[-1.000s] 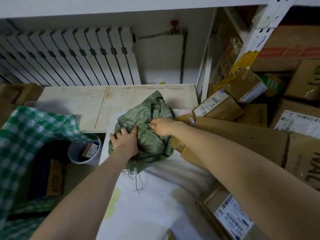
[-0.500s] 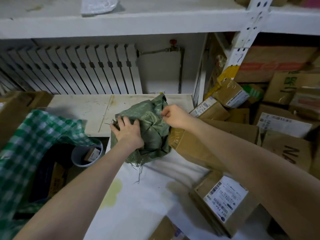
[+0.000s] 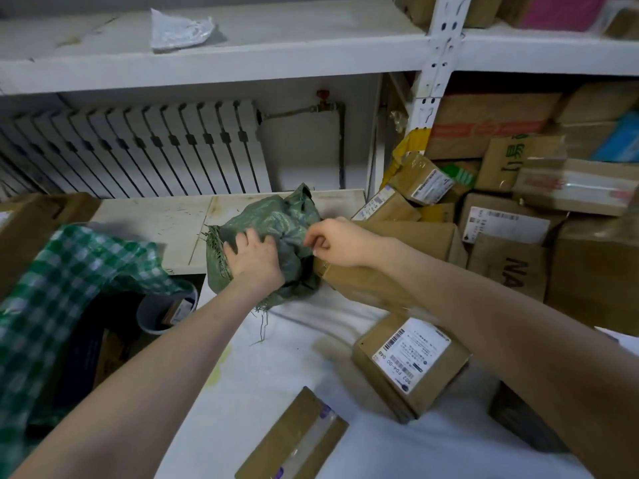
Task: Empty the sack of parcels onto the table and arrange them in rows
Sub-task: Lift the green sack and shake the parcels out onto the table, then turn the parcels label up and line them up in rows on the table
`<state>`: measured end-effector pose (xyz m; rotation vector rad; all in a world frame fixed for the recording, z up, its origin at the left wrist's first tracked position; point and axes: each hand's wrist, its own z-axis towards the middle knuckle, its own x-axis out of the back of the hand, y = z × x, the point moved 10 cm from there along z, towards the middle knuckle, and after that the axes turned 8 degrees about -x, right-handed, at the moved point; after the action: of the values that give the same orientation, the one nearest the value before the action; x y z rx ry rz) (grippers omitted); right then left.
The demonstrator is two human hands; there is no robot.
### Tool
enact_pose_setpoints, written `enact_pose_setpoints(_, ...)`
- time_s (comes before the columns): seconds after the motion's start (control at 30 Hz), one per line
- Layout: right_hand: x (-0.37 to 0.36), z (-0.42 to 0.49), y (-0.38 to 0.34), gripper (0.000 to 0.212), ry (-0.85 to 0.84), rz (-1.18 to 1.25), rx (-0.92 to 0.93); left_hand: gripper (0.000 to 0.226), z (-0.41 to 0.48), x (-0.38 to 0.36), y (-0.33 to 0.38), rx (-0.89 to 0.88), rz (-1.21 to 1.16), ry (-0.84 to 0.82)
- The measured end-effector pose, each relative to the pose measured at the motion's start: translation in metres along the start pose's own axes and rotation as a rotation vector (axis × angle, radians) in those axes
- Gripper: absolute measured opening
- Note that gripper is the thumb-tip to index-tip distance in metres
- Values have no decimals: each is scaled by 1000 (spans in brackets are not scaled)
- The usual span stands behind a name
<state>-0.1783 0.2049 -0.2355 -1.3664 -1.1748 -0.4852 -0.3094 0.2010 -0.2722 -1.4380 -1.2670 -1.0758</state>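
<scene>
Left hand (image 3: 254,261) presses, fingers spread, on sack (image 3: 276,219); right hand (image 3: 333,242) pinches its fabric. Boxes (image 3: 415,236) crowd right of sack; white-covered table (image 3: 276,375) beneath; radiator (image 3: 138,150) behind.

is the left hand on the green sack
Yes, the left hand rests on top of the crumpled green sack, fingers spread.

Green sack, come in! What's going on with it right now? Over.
Left-hand grip pressing flat on green sack. Right-hand grip pinching its cloth. Sack crumpled on table, big brown box right beside it.
</scene>
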Motion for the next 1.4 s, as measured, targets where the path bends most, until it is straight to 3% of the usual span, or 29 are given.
enact_pose_setpoints(0.13, -10, -31, 5, 32, -27, -8, 32, 66, -28, -6, 11, 24, -23, -37)
enact_pose_setpoints(0.23, -12, -58, 16, 44, 32, 35, 9, 66, -53, -23, 25, -5, -216, -87)
enact_pose_setpoints(0.3, -13, -79, 24, 41, 57, 69, -13, 78, -78, -37, 40, -76, -277, -165)
enact_pose_setpoints(0.4, -29, -113, 33, 19, 2, 41, -17, 112, -132, -77, 56, -90, -297, -437)
enact_pose_setpoints(0.5, -38, -138, 40, 25, 44, -20, -14, 137, -178, -118, 59, -3, -247, -595)
enact_pose_setpoints(0.6, -44, -154, 47, 36, 37, 4, 16, 141, -200, -138, 63, 49, -281, -538)
enact_pose_setpoints(0.7, -61, -168, 66, 26, -34, 71, -3, 138, -209, -146, 66, 68, -271, -417)
enact_pose_setpoints(0.8, -72, -181, 90, 12, -30, 69, -72, 113, -207, -142, 72, 87, -337, -400)
enact_pose_setpoints(0.87, -78, -191, 108, 32, -4, 71, -139, 93, -207, -133, 83, 60, -370, -457)
enact_pose_setpoints(0.93, -83, -199, 122, 38, 20, 134, -200, 83, -207, -115, 96, 6, -359, -452)
enact_pose_setpoints(1.1, -79, -220, 140, 22, 19, 532, -443, 76, -208, -66, 138, -219, -437, -396)
enact_pose_setpoints(1.27, -81, -261, 156, 48, -132, 751, -659, 88, -221, -5, 191, -531, -610, -259)
enact_pose_setpoints(1.4, -85, -302, 163, 71, -234, 1112, -797, 88, -235, 25, 217, -681, -715, -150)
